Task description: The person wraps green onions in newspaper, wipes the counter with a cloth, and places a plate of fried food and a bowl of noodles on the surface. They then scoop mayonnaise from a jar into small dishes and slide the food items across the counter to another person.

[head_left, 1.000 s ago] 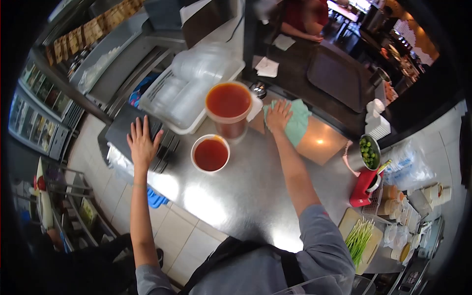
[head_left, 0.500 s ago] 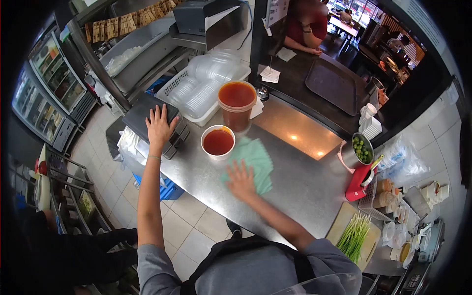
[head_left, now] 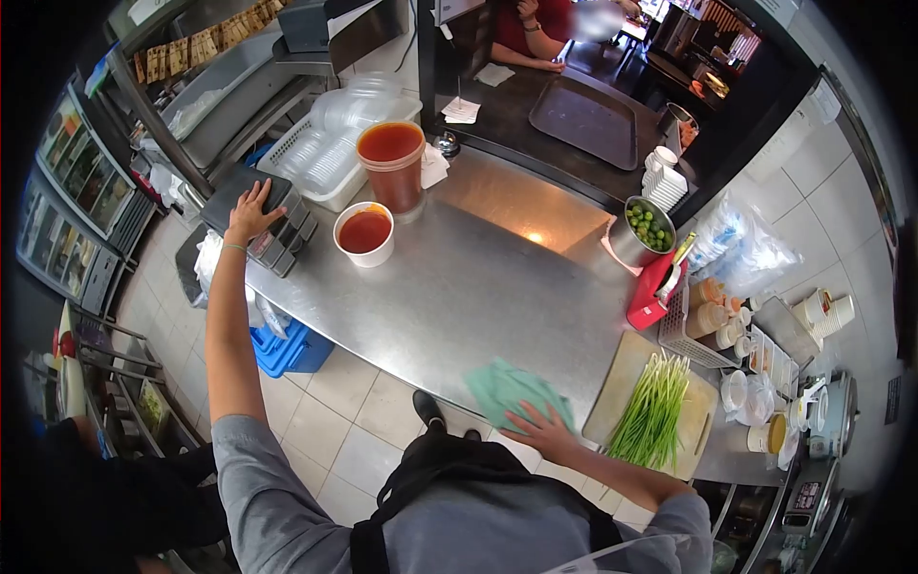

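Observation:
My left hand (head_left: 251, 212) rests with fingers spread on top of a stack of dark lidded containers (head_left: 220, 191) at the table's left end. Near the front edge of the steel table (head_left: 449, 306), my right hand (head_left: 543, 432) holds a green cloth (head_left: 516, 390) pressed down, fingers extended over it. The cloth lies bunched just left of the cutting board (head_left: 703, 421). A white tub of red sauce (head_left: 365, 251) stands right of the dark stack. Behind it is a taller, clear tub (head_left: 394, 182) filled with red-orange sauce.
Green stalks (head_left: 650, 411) lie on the cutting board. Beyond stand a red holder (head_left: 652, 292), a metal pot of green limes (head_left: 643, 230) and a basket of jars (head_left: 696, 330). Clear plastic lids (head_left: 320, 158) fill a white basket. A dark tray (head_left: 585, 120) lies on the counter near another person (head_left: 521, 43).
My right hand has swept the green cloth from beside the white tub toward the front edge and right, near the cutting board. My left hand stays on the dark stack. The view has shifted right.

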Demonstrator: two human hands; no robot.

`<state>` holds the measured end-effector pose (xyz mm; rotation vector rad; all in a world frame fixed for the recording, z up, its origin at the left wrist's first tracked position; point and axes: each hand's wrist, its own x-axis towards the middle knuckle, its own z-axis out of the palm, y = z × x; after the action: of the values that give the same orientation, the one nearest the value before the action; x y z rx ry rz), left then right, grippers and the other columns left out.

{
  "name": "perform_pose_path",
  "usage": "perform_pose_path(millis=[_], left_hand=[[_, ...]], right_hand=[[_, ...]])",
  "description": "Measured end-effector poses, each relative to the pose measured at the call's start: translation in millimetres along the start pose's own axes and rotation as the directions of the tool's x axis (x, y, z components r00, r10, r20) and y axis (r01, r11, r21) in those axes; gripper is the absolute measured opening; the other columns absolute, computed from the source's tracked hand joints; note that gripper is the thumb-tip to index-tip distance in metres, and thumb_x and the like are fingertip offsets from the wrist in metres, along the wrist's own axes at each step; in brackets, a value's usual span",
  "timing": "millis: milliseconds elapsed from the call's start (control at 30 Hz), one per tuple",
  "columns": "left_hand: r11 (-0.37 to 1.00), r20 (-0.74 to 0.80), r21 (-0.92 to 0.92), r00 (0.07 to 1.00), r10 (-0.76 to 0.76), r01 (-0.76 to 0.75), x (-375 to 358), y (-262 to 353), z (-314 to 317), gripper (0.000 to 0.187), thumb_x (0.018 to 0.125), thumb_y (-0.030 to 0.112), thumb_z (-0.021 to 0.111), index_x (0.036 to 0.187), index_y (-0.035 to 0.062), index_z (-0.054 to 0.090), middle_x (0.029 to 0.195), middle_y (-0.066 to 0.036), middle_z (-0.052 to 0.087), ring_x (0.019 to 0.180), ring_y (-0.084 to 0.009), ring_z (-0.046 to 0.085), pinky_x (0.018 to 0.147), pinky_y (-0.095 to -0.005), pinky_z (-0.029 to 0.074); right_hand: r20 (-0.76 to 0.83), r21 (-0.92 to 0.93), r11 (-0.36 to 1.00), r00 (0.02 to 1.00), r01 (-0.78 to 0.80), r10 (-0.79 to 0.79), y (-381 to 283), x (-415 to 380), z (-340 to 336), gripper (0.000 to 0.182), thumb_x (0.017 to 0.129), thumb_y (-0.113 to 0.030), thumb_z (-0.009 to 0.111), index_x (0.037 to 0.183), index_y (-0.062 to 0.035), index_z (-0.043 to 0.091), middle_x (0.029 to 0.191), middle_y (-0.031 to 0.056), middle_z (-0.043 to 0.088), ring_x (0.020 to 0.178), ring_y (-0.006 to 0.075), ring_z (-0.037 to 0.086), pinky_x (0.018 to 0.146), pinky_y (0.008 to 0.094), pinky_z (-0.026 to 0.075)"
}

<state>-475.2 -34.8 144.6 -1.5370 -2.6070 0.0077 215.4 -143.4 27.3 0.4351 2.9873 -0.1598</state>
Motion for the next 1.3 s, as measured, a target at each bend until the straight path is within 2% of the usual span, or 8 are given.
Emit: perform_pose_path(millis=[167, 433, 700, 867, 933, 1000, 1133, 1300], left_hand=[[1.0, -0.179, 0.013, 0.984, 0.021, -0.019, -15.0, 6.8, 15.1, 0.087, 0.069, 0.056, 0.063, 0.141, 0.0288, 0.022, 0.146, -0.005, 0.025, 0.132, -0.031, 0.026, 0.101, -0.0559, 0.024], [0.998, -0.222, -0.061, 0.975, -0.004, -0.01, -17.8, 8.7, 14.6, 0.086, 0.068, 0.06, 0.061, 0.14, 0.0258, 0.028, 0.145, -0.008, 0.028, 0.132, -0.0301, 0.025, 0.103, -0.0549, 0.02], [0.995, -0.244, -0.104, 0.97, -0.014, -0.012, -22.8, 12.7, 8.4, 0.085, 0.068, 0.059, 0.062, 0.139, 0.0233, 0.03, 0.143, -0.009, 0.03, 0.132, -0.0298, 0.026, 0.103, -0.0554, 0.021], [0.99, -0.261, -0.135, 0.965, -0.008, -0.029, -23.1, 11.2, 8.0, 0.084, 0.068, 0.057, 0.063, 0.138, 0.0218, 0.032, 0.143, -0.009, 0.03, 0.131, -0.0308, 0.026, 0.103, -0.0563, 0.02], [0.99, -0.258, -0.137, 0.966, -0.013, -0.023, -23.0, 10.5, 8.7, 0.085, 0.067, 0.057, 0.063, 0.138, 0.0221, 0.033, 0.143, -0.009, 0.03, 0.131, -0.0309, 0.026, 0.103, -0.0565, 0.02], [0.989, -0.27, -0.147, 0.963, -0.01, -0.031, -23.3, 9.7, 9.8, 0.085, 0.067, 0.059, 0.063, 0.138, 0.0224, 0.033, 0.143, -0.009, 0.03, 0.131, -0.0307, 0.026, 0.103, -0.0565, 0.02], [0.989, -0.29, -0.147, 0.957, -0.012, -0.032, -25.1, 10.6, 11.6, 0.084, 0.067, 0.059, 0.062, 0.137, 0.0213, 0.035, 0.142, -0.009, 0.032, 0.131, -0.0304, 0.026, 0.103, -0.0569, 0.021], [0.986, -0.299, -0.165, 0.954, -0.014, -0.038, -23.0, 8.7, 11.3, 0.083, 0.068, 0.064, 0.059, 0.134, 0.0186, 0.04, 0.14, -0.009, 0.035, 0.13, -0.0315, 0.029, 0.103, -0.0564, 0.021]], right_hand=[[0.06, -0.148, 0.989, 0.998, 0.021, -0.013, 0.3, 14.0, -6.8, 0.072, 0.073, -0.01, 0.056, 0.137, -0.0308, 0.03, 0.147, 0.0025, 0.019, 0.131, 0.0341, 0.024, 0.093, 0.0584, 0.033], [-0.374, -0.057, 0.994, 0.921, 0.098, -0.112, -55.8, 289.1, 3.6, 0.053, 0.075, -0.018, 0.055, 0.127, -0.0213, 0.048, 0.146, 0.014, 0.019, 0.129, 0.0393, 0.026, 0.094, 0.0528, 0.032], [-0.407, -0.069, 0.994, 0.907, 0.086, -0.107, -104.2, 483.2, 0.1, 0.041, 0.084, -0.021, 0.049, 0.124, -0.0264, 0.051, 0.146, 0.0138, 0.02, 0.13, 0.0396, 0.023, 0.1, 0.053, 0.025], [-0.576, 0.233, 0.944, 0.816, 0.234, -0.06, -99.6, 524.2, 26.4, 0.043, 0.087, -0.018, 0.045, 0.128, -0.0046, 0.045, 0.144, 0.0156, 0.023, 0.131, 0.0415, 0.019, 0.1, 0.0563, 0.022], [-0.423, 0.355, 0.935, 0.893, 0.009, 0.152, -85.4, 493.7, 14.3, 0.055, 0.087, -0.024, 0.047, 0.13, 0.0068, 0.034, 0.143, 0.0204, 0.022, 0.132, 0.0413, 0.018, 0.1, 0.0574, 0.021], [-0.412, 0.427, 0.878, 0.818, -0.215, 0.401, -74.5, 462.0, -9.9, 0.073, 0.084, -0.038, 0.053, 0.135, 0.0063, 0.026, 0.143, 0.0249, 0.019, 0.133, 0.0398, 0.016, 0.103, 0.0562, 0.017], [-0.358, 0.45, 0.852, 0.82, -0.268, 0.447, -55.3, 512.9, -25.3, 0.086, 0.079, -0.049, 0.056, 0.136, 0.006, 0.024, 0.144, 0.0264, 0.012, 0.135, 0.0399, 0.007, 0.106, 0.0547, 0.007], [-0.449, 0.205, 0.973, 0.873, -0.107, 0.191, -68.8, 558.7, 6.6, 0.053, 0.084, -0.029, 0.051, 0.125, 0.003, 0.044, 0.14, 0.018, 0.031, 0.134, 0.0336, 0.018, 0.106, 0.0521, 0.014]])
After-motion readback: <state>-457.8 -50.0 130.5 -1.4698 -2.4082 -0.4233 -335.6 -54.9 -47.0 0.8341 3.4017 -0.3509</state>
